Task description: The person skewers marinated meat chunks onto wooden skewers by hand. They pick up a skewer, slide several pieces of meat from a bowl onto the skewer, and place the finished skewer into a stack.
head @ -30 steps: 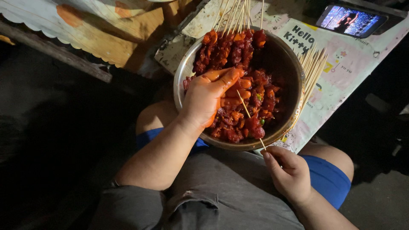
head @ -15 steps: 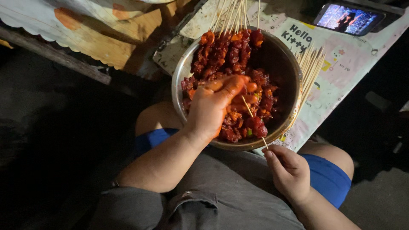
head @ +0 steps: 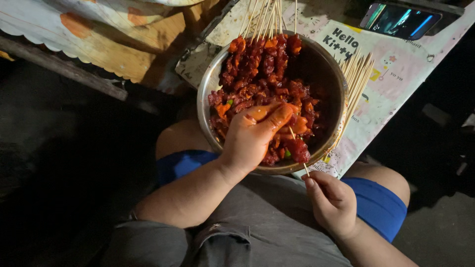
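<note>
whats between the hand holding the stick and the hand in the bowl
In the head view, the thin wooden skewer spans from the right hand over the round metal bowl's rim toward the sauce-coated left hand, which rests on red marinated meat pieces.

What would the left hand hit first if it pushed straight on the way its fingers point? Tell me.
Probably the red marinated meat: the left hand points up-right across the metal bowl, fingers already in the pieces.

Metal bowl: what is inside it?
The metal bowl holds red marinated meat pieces, some on wooden skewers. The left hand covers part; the bowl's bottom is hidden. The right hand holds a skewer.
</note>
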